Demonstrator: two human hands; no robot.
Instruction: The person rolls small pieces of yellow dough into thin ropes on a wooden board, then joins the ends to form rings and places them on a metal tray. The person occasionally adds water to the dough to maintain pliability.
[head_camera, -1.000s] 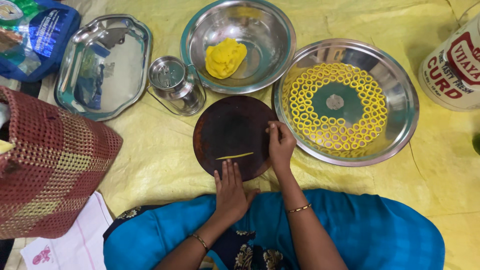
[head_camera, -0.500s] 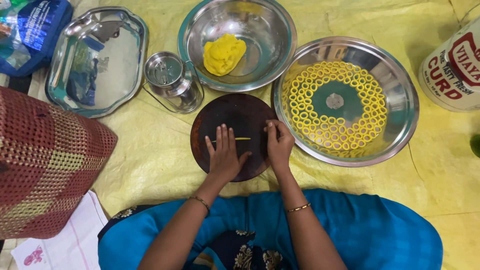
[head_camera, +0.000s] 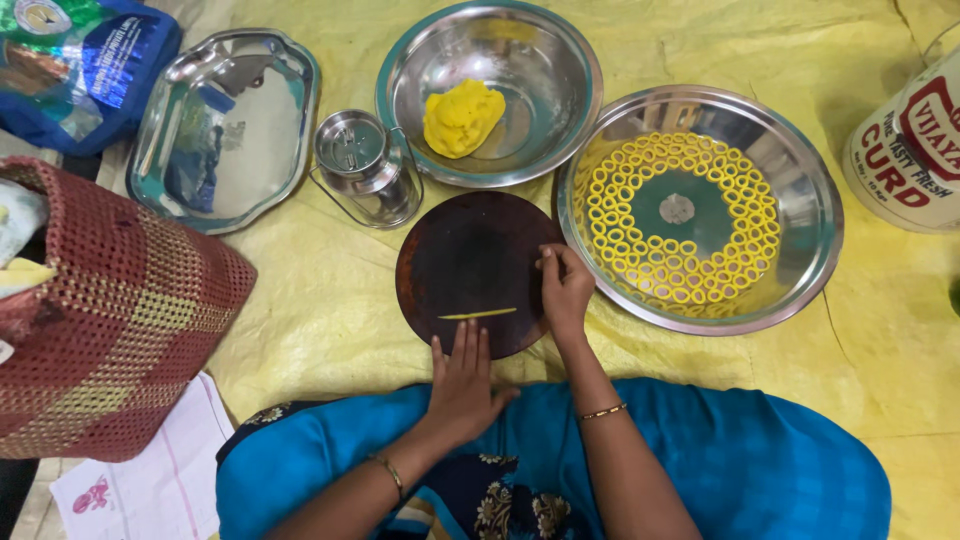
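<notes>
Left hand (head_camera: 463, 383) lies flat, fingers straight and together, with the tips on the near edge of the round dark board (head_camera: 478, 272); it's not gripping anything. Just past those fingertips a thin yellow dough strand (head_camera: 478, 314) lies across the board. Right hand (head_camera: 566, 292) sits on the board's right edge with fingers curled in; can't tell if they're pinching a bit of dough. Right beside it is a big steel plate (head_camera: 800, 190) filled with little yellow dough rings (head_camera: 610, 215) set in circles. Beyond the board, a steel bowl (head_camera: 545, 80) holds a yellow dough lump (head_camera: 462, 118), with a small lidded steel can (head_camera: 365, 165) to its left. Everything sits on a yellow sheet (head_camera: 330, 300).
</notes>
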